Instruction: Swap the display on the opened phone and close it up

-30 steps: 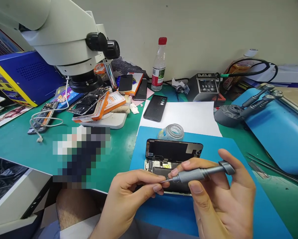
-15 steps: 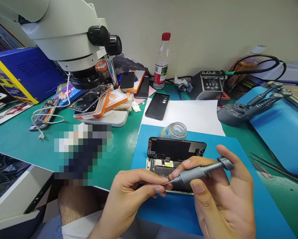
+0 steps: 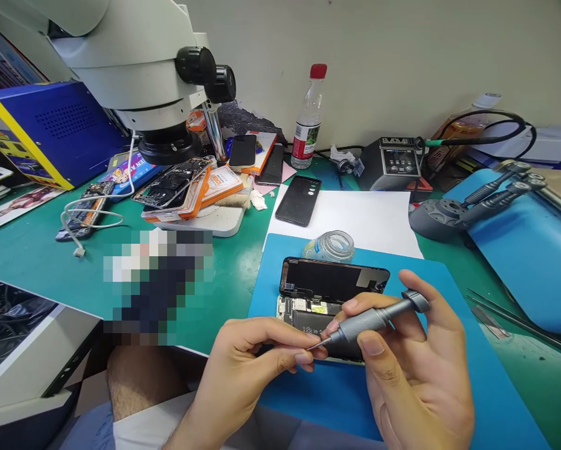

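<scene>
A grey precision screwdriver (image 3: 367, 325) lies slanted in my right hand (image 3: 425, 375), its thin bit pointing down to the left. The right index finger rests near its wide cap, with the thumb along the barrel. My left hand (image 3: 247, 362) pinches thumb and forefinger around the bit's tip; whether a small part sits there too is hidden. Behind both hands an opened phone (image 3: 303, 320) shows its black battery and inner parts. Its lifted screen (image 3: 330, 278) leans back on the far side, against or close to a glass jar (image 3: 330, 247).
A blue mat (image 3: 271, 275) lies under the phone. Beyond it are white paper (image 3: 355, 212), a black phone back (image 3: 299, 200) and a water bottle (image 3: 308, 122). A microscope (image 3: 135, 75) overhangs the left. Tweezers (image 3: 519, 319) and a screwdriver stand (image 3: 437, 215) are at right.
The camera view has shifted slightly. My right hand and the screwdriver's cap end have moved a little leftward; both hands keep the same grip.
</scene>
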`<state>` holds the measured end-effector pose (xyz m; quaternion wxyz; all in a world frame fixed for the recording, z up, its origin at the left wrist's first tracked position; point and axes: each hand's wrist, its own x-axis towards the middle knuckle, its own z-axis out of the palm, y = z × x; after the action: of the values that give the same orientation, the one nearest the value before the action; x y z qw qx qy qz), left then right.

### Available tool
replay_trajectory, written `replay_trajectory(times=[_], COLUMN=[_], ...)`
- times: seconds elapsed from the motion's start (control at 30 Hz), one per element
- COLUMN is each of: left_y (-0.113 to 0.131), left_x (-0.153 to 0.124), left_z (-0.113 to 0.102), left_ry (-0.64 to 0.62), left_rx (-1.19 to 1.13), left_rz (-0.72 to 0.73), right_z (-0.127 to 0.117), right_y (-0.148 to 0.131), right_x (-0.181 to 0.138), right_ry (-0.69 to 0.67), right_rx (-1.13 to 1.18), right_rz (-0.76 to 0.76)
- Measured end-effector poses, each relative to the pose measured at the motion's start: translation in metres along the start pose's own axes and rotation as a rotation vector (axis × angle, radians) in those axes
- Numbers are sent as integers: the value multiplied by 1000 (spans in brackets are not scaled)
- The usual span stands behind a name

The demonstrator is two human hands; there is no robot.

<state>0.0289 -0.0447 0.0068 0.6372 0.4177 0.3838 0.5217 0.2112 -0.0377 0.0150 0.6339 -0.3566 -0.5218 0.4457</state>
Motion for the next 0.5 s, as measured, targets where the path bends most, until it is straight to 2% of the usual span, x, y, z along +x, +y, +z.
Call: replay_trajectory(times=[0.27, 0.37, 0.5], left_y=[7, 5, 3], left_x=[4, 3, 0], left_z=[-1, -2, -4], left_ry=[-61, -38, -43], left_rx=[111, 193, 302], left_rz=[19, 16, 94], right_z=[-2, -5, -9], right_y=[-1, -7, -13], right_x=[3, 6, 15], right_ry=[70, 115, 113], right_rx=[94, 54, -373], right_rz=[113, 20, -249])
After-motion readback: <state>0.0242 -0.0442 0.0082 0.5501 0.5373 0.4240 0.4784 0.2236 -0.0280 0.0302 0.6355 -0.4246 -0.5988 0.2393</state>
